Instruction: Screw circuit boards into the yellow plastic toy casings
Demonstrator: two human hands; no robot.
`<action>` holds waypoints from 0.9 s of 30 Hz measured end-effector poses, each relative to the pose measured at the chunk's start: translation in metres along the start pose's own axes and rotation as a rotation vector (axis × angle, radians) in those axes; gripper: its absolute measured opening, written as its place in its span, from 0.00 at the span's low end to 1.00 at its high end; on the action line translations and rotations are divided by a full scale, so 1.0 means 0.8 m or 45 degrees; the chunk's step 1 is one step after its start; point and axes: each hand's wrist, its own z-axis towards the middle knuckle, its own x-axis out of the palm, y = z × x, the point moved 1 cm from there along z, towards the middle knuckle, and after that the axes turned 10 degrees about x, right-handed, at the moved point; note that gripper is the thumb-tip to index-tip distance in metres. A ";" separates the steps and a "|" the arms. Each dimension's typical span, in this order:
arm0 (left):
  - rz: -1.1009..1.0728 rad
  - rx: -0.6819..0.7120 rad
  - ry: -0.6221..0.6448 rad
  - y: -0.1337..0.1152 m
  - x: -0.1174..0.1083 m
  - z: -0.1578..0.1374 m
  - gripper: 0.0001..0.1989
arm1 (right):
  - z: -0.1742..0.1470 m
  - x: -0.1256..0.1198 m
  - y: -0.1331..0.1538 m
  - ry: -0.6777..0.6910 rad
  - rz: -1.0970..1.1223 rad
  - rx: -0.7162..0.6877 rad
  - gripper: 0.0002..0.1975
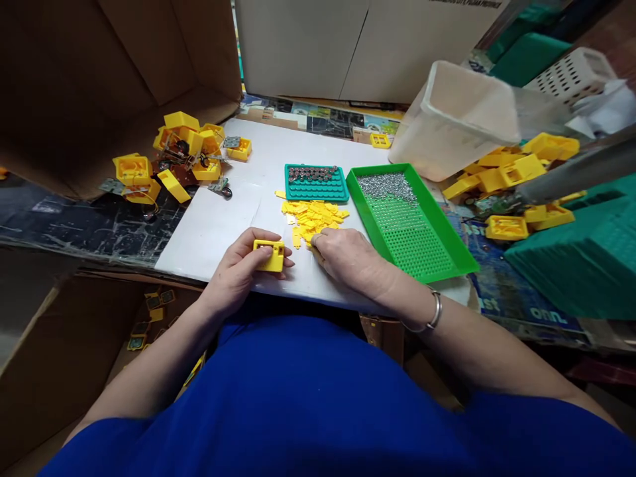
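Forearms (169, 344) angle in from the lower corners. Left hand (241, 265), a bit left of center, has its thumb over a yellow case (271, 262), fingers curled behind it, so yeah, that's gripped. Right hand (345, 258) is palm-down around mid-frame, fingers bunched at the near edge of the yellow pieces (318, 217); can't tell if they're pinching one. Green tray (410, 245) sits just right of it.

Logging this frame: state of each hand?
Left hand: closed, holding a yellow case.
Right hand: fingers at the yellow pieces; can't tell whether it grips one.
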 end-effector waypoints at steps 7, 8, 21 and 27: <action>-0.130 -0.071 0.088 0.009 0.022 0.006 0.11 | -0.026 -0.004 -0.017 -0.390 0.914 -0.299 0.05; -0.135 -0.066 0.108 0.010 0.025 0.007 0.11 | -0.029 -0.001 -0.018 -0.413 0.968 -0.355 0.05; -0.024 -0.109 0.334 0.026 0.047 0.023 0.12 | -0.045 0.011 -0.039 -0.451 1.151 -0.201 0.08; 0.506 0.252 0.484 0.029 0.060 0.015 0.11 | -0.050 0.004 -0.029 -0.177 1.362 -0.019 0.06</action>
